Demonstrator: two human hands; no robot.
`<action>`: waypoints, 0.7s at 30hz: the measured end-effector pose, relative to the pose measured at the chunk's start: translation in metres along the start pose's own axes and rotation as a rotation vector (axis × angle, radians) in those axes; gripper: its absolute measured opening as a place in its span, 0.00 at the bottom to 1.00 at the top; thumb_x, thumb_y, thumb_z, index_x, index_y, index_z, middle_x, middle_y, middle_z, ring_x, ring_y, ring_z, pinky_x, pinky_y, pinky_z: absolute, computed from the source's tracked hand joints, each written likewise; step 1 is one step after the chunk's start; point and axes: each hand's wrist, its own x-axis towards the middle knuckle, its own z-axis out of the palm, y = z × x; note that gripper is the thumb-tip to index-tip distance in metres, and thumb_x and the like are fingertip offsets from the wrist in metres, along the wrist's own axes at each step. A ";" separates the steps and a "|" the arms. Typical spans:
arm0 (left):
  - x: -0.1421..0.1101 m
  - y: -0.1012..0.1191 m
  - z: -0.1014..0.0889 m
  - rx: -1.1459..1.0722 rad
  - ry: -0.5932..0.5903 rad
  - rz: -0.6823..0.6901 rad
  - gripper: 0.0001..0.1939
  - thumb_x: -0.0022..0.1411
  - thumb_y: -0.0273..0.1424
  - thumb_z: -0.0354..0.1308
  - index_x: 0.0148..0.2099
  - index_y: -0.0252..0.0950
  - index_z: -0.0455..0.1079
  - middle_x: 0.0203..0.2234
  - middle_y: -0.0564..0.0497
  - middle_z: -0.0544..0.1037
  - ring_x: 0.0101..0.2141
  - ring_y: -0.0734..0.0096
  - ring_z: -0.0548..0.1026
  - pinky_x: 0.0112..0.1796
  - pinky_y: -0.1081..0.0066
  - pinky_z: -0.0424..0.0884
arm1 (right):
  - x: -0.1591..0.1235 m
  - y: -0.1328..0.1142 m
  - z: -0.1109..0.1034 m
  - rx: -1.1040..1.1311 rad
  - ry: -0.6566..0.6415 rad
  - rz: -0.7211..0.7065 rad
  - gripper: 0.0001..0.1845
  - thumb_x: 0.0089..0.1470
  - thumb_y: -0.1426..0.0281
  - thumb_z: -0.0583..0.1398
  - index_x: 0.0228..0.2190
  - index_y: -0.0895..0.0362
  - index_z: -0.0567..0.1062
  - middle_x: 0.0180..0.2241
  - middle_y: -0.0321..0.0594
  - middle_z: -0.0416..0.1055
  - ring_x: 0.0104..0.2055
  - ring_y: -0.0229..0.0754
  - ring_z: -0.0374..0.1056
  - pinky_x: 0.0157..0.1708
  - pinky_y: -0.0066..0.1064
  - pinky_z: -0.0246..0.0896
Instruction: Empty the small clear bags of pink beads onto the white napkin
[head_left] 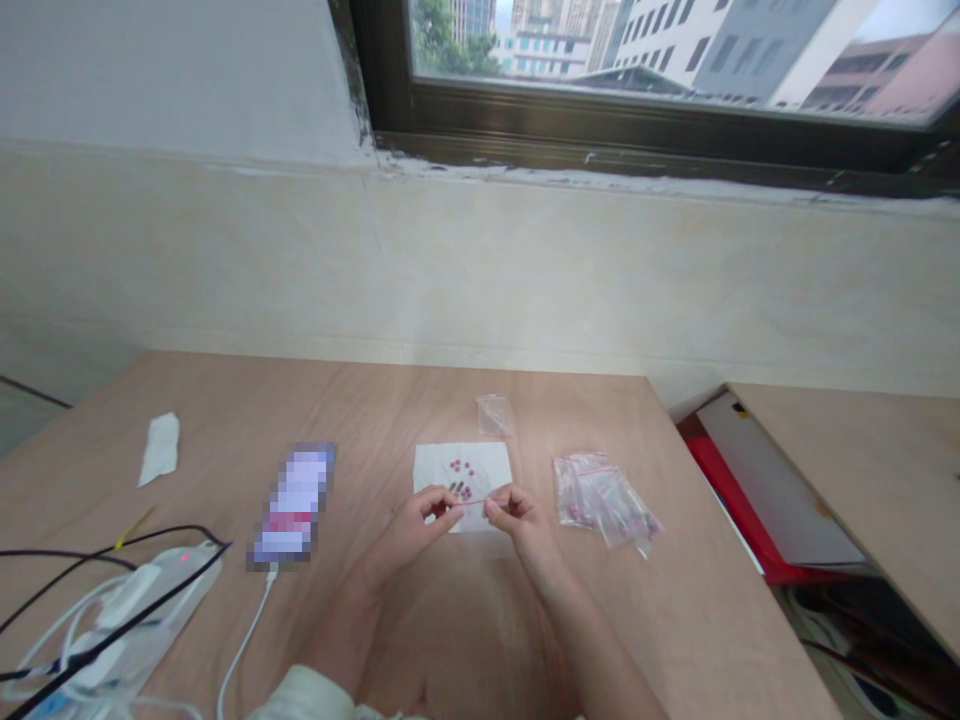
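A thin red cord (472,502) stretches between my two hands over a white sheet (431,460). My left hand (427,515) pinches its left end between thumb and forefinger. At the other end, my right hand (517,510) holds it in the same kind of pinch. On the sheet just beyond my fingers lie several small red beads (462,467), and closer to my left hand sit a few dark, longish pieces (455,487) beside more reddish ones. What those dark pieces are is too small to tell.
Right of my hands is a pile of clear zip bags (604,495) with small contents. Another clear bag (493,414) lies behind the sheet. To the left are a phone (294,503) on a charging cable, a white paper piece (160,448) and a power strip (150,620) with tangled cords.
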 end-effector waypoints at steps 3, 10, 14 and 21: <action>0.003 -0.004 -0.002 -0.048 0.047 -0.011 0.11 0.52 0.36 0.52 0.26 0.34 0.67 0.21 0.54 0.67 0.26 0.74 0.65 0.28 0.76 0.61 | -0.002 0.007 0.001 -0.002 -0.020 0.028 0.15 0.39 0.58 0.59 0.19 0.57 0.68 0.19 0.33 0.65 0.21 0.34 0.58 0.23 0.26 0.51; 0.005 -0.008 -0.017 -0.190 0.150 -0.156 0.15 0.53 0.40 0.50 0.39 0.36 0.66 0.27 0.53 0.70 0.26 0.74 0.66 0.27 0.77 0.61 | 0.027 0.018 -0.007 -0.200 0.133 -0.027 0.14 0.42 0.60 0.56 0.16 0.58 0.67 0.17 0.35 0.65 0.22 0.36 0.60 0.24 0.26 0.52; 0.000 -0.009 -0.024 -0.199 0.211 -0.204 0.15 0.52 0.40 0.50 0.37 0.35 0.66 0.28 0.52 0.70 0.26 0.74 0.66 0.26 0.77 0.61 | 0.093 -0.001 -0.011 -0.490 0.357 -0.052 0.12 0.43 0.62 0.53 0.18 0.58 0.68 0.21 0.39 0.68 0.26 0.40 0.63 0.27 0.29 0.54; -0.007 -0.019 -0.034 -0.187 0.239 -0.234 0.15 0.50 0.39 0.51 0.36 0.34 0.66 0.29 0.50 0.72 0.29 0.70 0.69 0.29 0.74 0.64 | 0.101 -0.017 -0.030 -0.810 0.606 -0.155 0.15 0.40 0.69 0.56 0.32 0.64 0.70 0.35 0.55 0.66 0.42 0.53 0.57 0.40 0.40 0.47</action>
